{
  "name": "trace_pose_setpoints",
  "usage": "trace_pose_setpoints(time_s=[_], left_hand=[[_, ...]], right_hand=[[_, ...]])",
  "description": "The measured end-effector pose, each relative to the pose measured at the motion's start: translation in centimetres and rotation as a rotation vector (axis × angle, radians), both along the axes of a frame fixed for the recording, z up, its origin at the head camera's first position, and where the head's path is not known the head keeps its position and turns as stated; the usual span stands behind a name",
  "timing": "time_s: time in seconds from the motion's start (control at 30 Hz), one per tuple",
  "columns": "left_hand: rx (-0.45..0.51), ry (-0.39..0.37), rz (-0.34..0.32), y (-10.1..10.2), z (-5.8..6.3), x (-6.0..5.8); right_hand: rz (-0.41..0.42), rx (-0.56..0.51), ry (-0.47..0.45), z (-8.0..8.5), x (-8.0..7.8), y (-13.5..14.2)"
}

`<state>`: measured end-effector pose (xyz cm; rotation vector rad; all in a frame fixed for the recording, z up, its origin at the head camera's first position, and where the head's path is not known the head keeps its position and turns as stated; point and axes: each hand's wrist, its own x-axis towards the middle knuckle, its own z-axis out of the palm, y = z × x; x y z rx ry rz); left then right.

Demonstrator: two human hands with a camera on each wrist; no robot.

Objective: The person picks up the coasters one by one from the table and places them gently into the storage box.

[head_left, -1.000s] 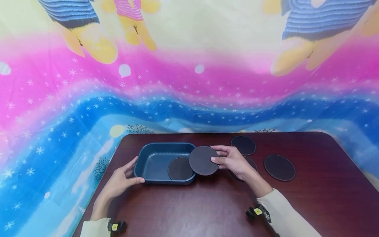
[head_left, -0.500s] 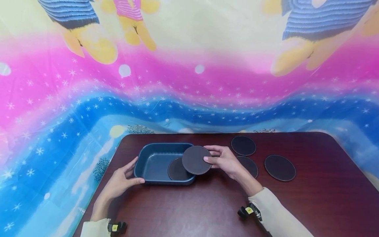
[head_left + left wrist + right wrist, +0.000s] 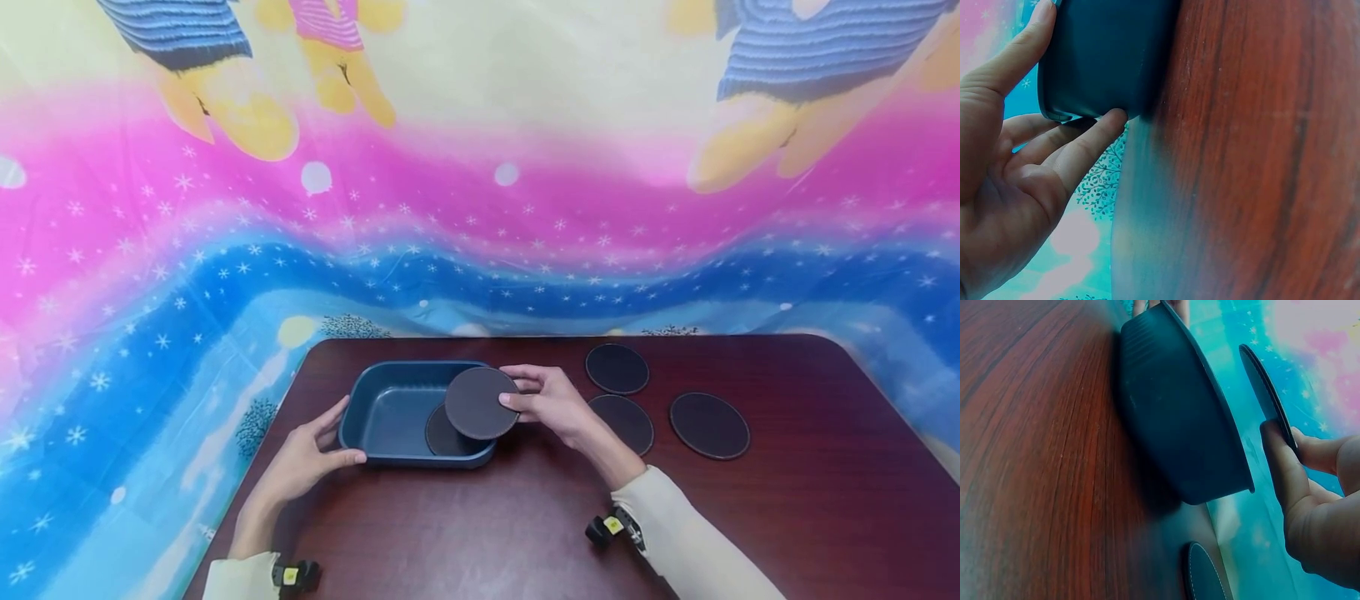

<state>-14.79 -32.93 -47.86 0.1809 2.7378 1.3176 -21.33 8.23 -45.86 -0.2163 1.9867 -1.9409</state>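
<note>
My right hand [image 3: 555, 408] pinches a round dark brown coaster [image 3: 477, 403] with a stitched edge, thumb on top and fingers beneath. The coaster hangs over the right end of a dark teal rectangular container [image 3: 386, 421]; in the right wrist view, a gap shows between the held coaster [image 3: 1265, 387] and the rim. Inside the container lies another coaster [image 3: 441, 437], partly covered from sight. At the container's left end, my left hand [image 3: 296, 462] holds its near-left corner, thumb at the front and fingers round the left side.
To the right on the brown table [image 3: 525, 525] lie more coasters: one at the back [image 3: 617, 368], one nearer [image 3: 624, 423] partly behind the right wrist, and one farther right [image 3: 709, 425]. A printed cloth [image 3: 480, 233] hangs behind the table.
My right hand has carried the coaster leftward, from beside the container's right rim to above its right end. The left hand and the container have stayed put.
</note>
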Motion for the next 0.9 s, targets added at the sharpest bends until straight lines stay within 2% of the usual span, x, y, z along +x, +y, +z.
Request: trace_pose_setpoints(time_s=[0.5, 0.9], left_hand=[[-0.010, 0.009, -0.010, -0.1, 0.1, -0.3], [-0.006, -0.012, -0.001, 0.0, 0.0, -0.1]], right_hand=[[0.001, 0.016, -0.022, 0.6, -0.6, -1.7], [0.031, 0.000, -0.039, 0.2, -0.5, -3.5]])
